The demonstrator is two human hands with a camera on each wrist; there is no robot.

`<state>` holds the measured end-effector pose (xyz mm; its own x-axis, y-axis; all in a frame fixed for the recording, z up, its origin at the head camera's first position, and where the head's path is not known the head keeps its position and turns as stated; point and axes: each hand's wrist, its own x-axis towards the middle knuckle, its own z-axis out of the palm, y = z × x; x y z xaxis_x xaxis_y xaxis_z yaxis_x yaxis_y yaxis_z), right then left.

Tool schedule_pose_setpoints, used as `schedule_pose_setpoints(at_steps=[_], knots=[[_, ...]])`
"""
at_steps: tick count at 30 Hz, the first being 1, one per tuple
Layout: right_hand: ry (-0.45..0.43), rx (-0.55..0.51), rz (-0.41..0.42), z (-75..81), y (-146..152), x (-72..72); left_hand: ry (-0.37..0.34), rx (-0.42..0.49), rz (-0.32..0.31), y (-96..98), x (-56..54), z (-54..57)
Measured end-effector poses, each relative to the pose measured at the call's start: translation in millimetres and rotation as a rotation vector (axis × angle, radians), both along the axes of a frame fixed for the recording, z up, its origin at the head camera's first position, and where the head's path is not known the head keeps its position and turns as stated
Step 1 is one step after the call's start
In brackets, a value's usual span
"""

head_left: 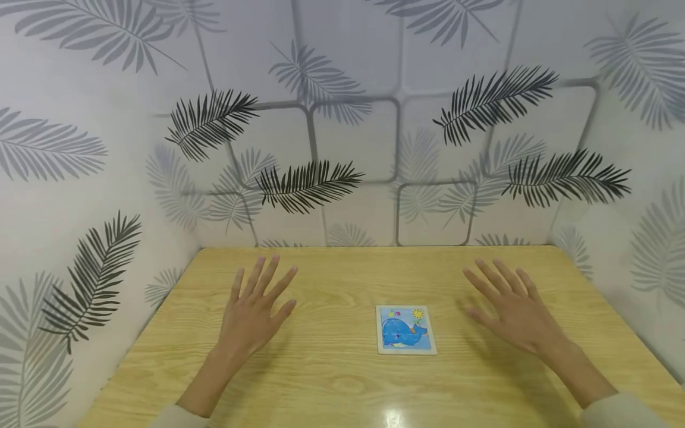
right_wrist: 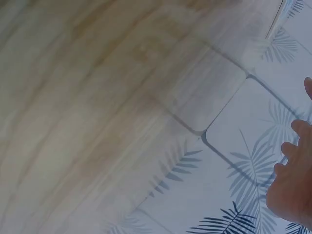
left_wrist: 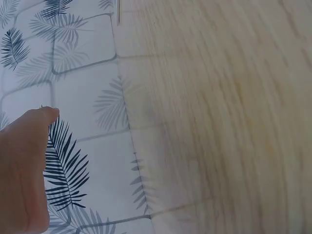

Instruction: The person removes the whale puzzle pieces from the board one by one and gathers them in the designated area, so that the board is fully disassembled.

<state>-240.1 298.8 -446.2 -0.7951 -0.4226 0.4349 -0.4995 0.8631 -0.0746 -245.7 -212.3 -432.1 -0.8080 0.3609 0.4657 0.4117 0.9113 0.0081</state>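
A small square whale picture board lies flat on the wooden table in the head view. It has a white border, a blue whale and a yellow sun on a light blue ground. To its left, my left hand is held over the tabletop, palm down, fingers spread and holding nothing. On the other side, my right hand is spread the same way, also with nothing in it. In the left wrist view, part of the left hand shows at the left edge; the right wrist view has the right hand at its right edge.
The light wood-grain table ends at a back wall papered with grey and black feathery leaves. Similar side walls stand left and right. Light sleeves show at both wrists, and a bright reflection sits at the table's near side.
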Motion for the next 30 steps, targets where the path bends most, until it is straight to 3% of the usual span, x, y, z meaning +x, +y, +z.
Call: schedule_pose_setpoints(at_steps=[4, 8, 12, 16, 18, 22, 26, 30], knots=[[-0.074, -0.076, 0.081, 0.6, -15.3, -7.9, -0.074, 0.077, -0.056, 9.8, 0.0, -6.5], [-0.224, -0.171, 0.233, 2.9, -36.8, -19.1, -0.188, 0.145, -0.207, 29.7, -2.7, -17.2], [-0.402, -0.222, 0.343, 3.8, -62.2, -29.1, -0.306, 0.144, -0.35, 57.8, -7.2, -25.6], [-0.47, -0.218, 0.41, 0.4, -90.5, -43.0, -0.425, 0.09, -0.427, 93.7, -11.7, -34.2], [-0.505, -0.211, 0.435, -3.8, -102.8, -50.8, -0.478, 0.053, -0.437, 111.1, -12.5, -37.4], [-0.576, -0.191, 0.448, -12.0, -119.2, -61.9, -0.565, -0.004, -0.402, 133.4, -10.3, -37.4], [-0.612, -0.19, 0.444, -14.8, -125.6, -65.3, -0.631, -0.046, -0.354, 140.1, -7.9, -34.9], [-0.6, -0.145, 0.435, -12.4, -127.7, -65.9, -0.668, -0.068, -0.356, 140.4, -7.0, -34.2]])
